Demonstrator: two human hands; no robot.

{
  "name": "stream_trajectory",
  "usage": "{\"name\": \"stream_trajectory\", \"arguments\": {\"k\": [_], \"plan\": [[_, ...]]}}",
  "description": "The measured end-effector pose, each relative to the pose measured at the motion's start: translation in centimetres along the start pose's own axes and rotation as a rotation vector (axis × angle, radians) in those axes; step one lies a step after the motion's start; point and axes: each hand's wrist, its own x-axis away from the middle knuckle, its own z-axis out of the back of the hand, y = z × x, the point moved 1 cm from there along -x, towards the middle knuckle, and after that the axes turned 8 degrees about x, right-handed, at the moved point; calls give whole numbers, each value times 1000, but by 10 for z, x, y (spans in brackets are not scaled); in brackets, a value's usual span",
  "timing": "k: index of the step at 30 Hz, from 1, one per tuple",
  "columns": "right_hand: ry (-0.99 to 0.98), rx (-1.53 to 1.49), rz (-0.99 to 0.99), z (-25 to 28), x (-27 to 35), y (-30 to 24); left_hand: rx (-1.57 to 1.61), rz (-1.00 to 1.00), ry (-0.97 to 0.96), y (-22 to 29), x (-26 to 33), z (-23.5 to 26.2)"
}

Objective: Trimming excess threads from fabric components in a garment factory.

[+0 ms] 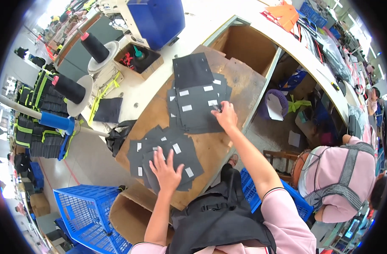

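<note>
- Across the brown wooden surface (249,82), dark-grey flat fabric pieces (199,98) show white labels (177,148) upward, perhaps for visibility.
- Left hand (166,171) spreads open, gripping nothing visible, perhaps steadying the nearer pile (191,150).
- Right hand (226,115) half-curls at the farther pile (202,119); hold unclear.

The only view is taken from the wearer's head and looks steeply down, quite near, at both hands (166,170) and the bench (245,81). Its fisheye lens also takes in much workroom around.

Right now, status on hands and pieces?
Left hand spread over nearer dark pile. Right hand at right edge of farther dark pile. Black panel over its far end.
</note>
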Motion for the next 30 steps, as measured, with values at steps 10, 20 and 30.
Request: {"name": "stream_trajectory", "arguments": {"k": [10, 20, 30], "plan": [[-37, -43, -101, -3, -13, -3, 110, 14, 53, -4, -1, -9], [-264, -234, 764, 162, 131, 0, 758, -212, -76, 72, -76, 41], [-365, -643, 143, 173, 196, 64, 1845, 408, -957, 105, 4, 42]]}}
